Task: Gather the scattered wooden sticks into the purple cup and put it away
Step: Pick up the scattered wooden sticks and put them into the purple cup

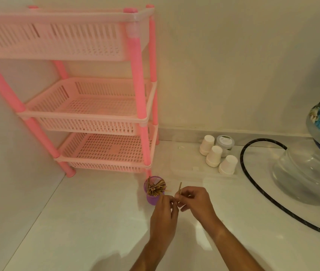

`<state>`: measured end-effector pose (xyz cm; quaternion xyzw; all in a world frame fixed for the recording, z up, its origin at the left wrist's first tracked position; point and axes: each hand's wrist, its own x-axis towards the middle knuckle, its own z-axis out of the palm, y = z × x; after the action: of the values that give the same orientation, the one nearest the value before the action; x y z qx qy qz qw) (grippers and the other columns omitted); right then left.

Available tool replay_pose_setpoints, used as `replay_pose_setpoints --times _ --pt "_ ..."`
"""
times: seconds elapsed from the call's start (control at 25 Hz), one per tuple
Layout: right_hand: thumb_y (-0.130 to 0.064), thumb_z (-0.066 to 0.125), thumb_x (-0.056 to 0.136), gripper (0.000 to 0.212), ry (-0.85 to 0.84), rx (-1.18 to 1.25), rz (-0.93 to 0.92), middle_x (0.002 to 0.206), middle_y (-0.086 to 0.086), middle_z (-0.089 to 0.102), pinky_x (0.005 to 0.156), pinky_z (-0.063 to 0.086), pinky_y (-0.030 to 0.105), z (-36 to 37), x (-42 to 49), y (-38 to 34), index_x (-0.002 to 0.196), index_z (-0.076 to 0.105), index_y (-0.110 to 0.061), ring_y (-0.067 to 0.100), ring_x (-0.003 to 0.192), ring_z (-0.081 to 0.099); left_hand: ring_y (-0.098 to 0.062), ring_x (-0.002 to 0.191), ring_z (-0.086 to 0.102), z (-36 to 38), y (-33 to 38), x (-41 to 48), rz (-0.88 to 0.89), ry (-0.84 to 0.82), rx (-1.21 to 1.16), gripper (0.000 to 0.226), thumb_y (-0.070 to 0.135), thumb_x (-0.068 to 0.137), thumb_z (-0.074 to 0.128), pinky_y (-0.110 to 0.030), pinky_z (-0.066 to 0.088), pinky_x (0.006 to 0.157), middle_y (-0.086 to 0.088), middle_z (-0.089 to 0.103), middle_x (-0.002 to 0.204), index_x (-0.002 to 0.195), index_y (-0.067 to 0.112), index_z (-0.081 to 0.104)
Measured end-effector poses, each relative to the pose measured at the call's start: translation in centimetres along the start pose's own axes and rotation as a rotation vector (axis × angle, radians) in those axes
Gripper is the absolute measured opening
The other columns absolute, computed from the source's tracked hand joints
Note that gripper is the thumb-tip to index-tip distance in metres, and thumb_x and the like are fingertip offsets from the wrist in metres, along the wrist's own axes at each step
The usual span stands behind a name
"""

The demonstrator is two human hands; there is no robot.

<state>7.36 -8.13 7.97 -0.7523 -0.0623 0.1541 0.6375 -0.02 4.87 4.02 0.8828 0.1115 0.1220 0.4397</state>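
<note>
A purple cup (151, 198) stands on the white floor just in front of the pink rack, with a bundle of wooden sticks (155, 187) poking out of its top. Right of the cup, my right hand (196, 202) pinches a thin wooden stick (180, 187) that points up. My left hand (164, 214) meets it fingertip to fingertip, with its fingers closed at the lower end of the same stick, right beside the cup. How many sticks are between the fingers is hidden.
A pink three-tier plastic rack (88, 114) stands in the corner at left. Three upturned white paper cups (216, 156) and a small jar (223, 143) sit by the wall. A black hose (253, 178) curves to a glass vessel (309, 169) at right.
</note>
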Motion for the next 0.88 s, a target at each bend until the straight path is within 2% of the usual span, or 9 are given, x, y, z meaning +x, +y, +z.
replay_pose_setpoints --times 0.08,0.16,0.28,0.44,0.52,0.6,0.72,0.8,0.88 --pt "-0.007 0.084 0.087 0.017 0.061 -0.037 -0.078 0.070 0.007 0.078 0.058 0.059 0.036 0.8 1.2 -1.2 0.078 0.084 -0.021 0.021 0.064 0.074 -0.001 0.097 0.060 -1.0 0.0 0.4 0.009 0.062 -0.022 0.007 0.032 0.107 0.055 -0.022 0.051 0.072 0.021 0.059 0.108 0.114 0.031 0.054" --pt "-0.009 0.086 0.085 0.016 0.122 -0.044 -0.194 0.072 -0.001 0.079 0.062 0.055 0.021 2.1 2.9 -2.7 0.079 0.085 -0.024 0.012 0.067 0.073 0.000 0.100 0.061 -2.2 -0.5 0.5 -0.026 0.167 -0.061 0.016 0.035 0.106 0.057 -0.017 0.051 0.074 0.025 0.058 0.114 0.121 0.034 0.053" --pt "-0.007 0.088 0.082 0.014 0.154 -0.126 -0.318 0.076 -0.011 0.079 0.068 0.051 0.012 4.3 5.8 -4.3 0.082 0.084 -0.021 0.006 0.071 0.072 -0.006 0.093 0.062 -3.6 -1.6 0.3 -0.101 0.318 -0.094 0.014 0.030 0.104 0.059 -0.020 0.051 0.069 0.025 0.056 0.106 0.114 0.037 0.051" --pt "-0.006 0.087 0.080 0.012 0.077 -0.298 -0.290 0.072 -0.006 0.076 0.070 0.058 0.028 6.4 7.7 -3.8 0.080 0.080 -0.016 0.012 0.070 0.071 -0.011 0.094 0.063 -4.8 -2.9 0.9 -0.193 0.372 -0.154 0.030 0.022 0.100 0.064 -0.033 0.056 0.069 0.018 0.058 0.106 0.116 0.043 0.049" --pt "-0.010 0.088 0.080 0.011 0.010 -0.409 -0.274 0.077 -0.007 0.076 0.073 0.059 0.032 6.6 7.9 -2.9 0.082 0.081 -0.018 0.011 0.074 0.068 -0.012 0.096 0.062 -5.1 -3.6 1.5 -0.216 0.355 -0.167 0.040 0.020 0.094 0.071 -0.034 0.057 0.071 0.019 0.057 0.110 0.118 0.044 0.050" --pt "-0.019 0.091 0.079 0.012 0.000 -0.422 -0.272 0.085 -0.013 0.077 0.074 0.055 0.022 5.9 7.5 -2.3 0.085 0.082 -0.023 0.006 0.083 0.066 -0.012 0.106 0.060 -5.4 -4.5 2.1 -0.212 0.291 -0.206 0.053 0.019 0.088 0.080 -0.035 0.060 0.078 0.018 0.056 0.120 0.126 0.042 0.049" --pt "-0.017 0.091 0.080 0.020 0.099 -0.346 -0.269 0.092 -0.019 0.077 0.072 0.046 0.009 2.6 5.8 -1.1 0.089 0.080 -0.031 0.005 0.090 0.067 -0.013 0.126 0.054 -5.5 -6.4 3.0 -0.244 0.139 -0.286 0.082 0.024 0.079 0.091 -0.036 0.053 0.103 0.010 0.050 0.142 0.145 0.035 0.045" --pt "-0.010 0.087 0.083 0.029 0.184 -0.429 -0.247 0.098 -0.020 0.075 0.078 0.049 0.017 -1.3 3.6 0.9 0.091 0.076 -0.036 0.008 0.093 0.068 -0.018 0.138 0.046 -5.3 -7.5 3.5 -0.282 0.029 -0.278 0.106 0.026 0.070 0.098 -0.042 0.045 0.115 0.005 0.041 0.155 0.157 0.031 0.037" --pt "-0.019 0.086 0.086 0.032 0.175 -0.686 -0.162 0.116 -0.018 0.071 0.092 0.053 0.033 -5.6 1.0 3.5 0.108 0.073 -0.038 0.015 0.109 0.066 -0.023 0.147 0.041 -4.7 -8.0 4.2 -0.290 -0.052 -0.291 0.124 0.018 0.062 0.102 -0.046 0.039 0.122 0.000 0.036 0.163 0.162 0.024 0.029"
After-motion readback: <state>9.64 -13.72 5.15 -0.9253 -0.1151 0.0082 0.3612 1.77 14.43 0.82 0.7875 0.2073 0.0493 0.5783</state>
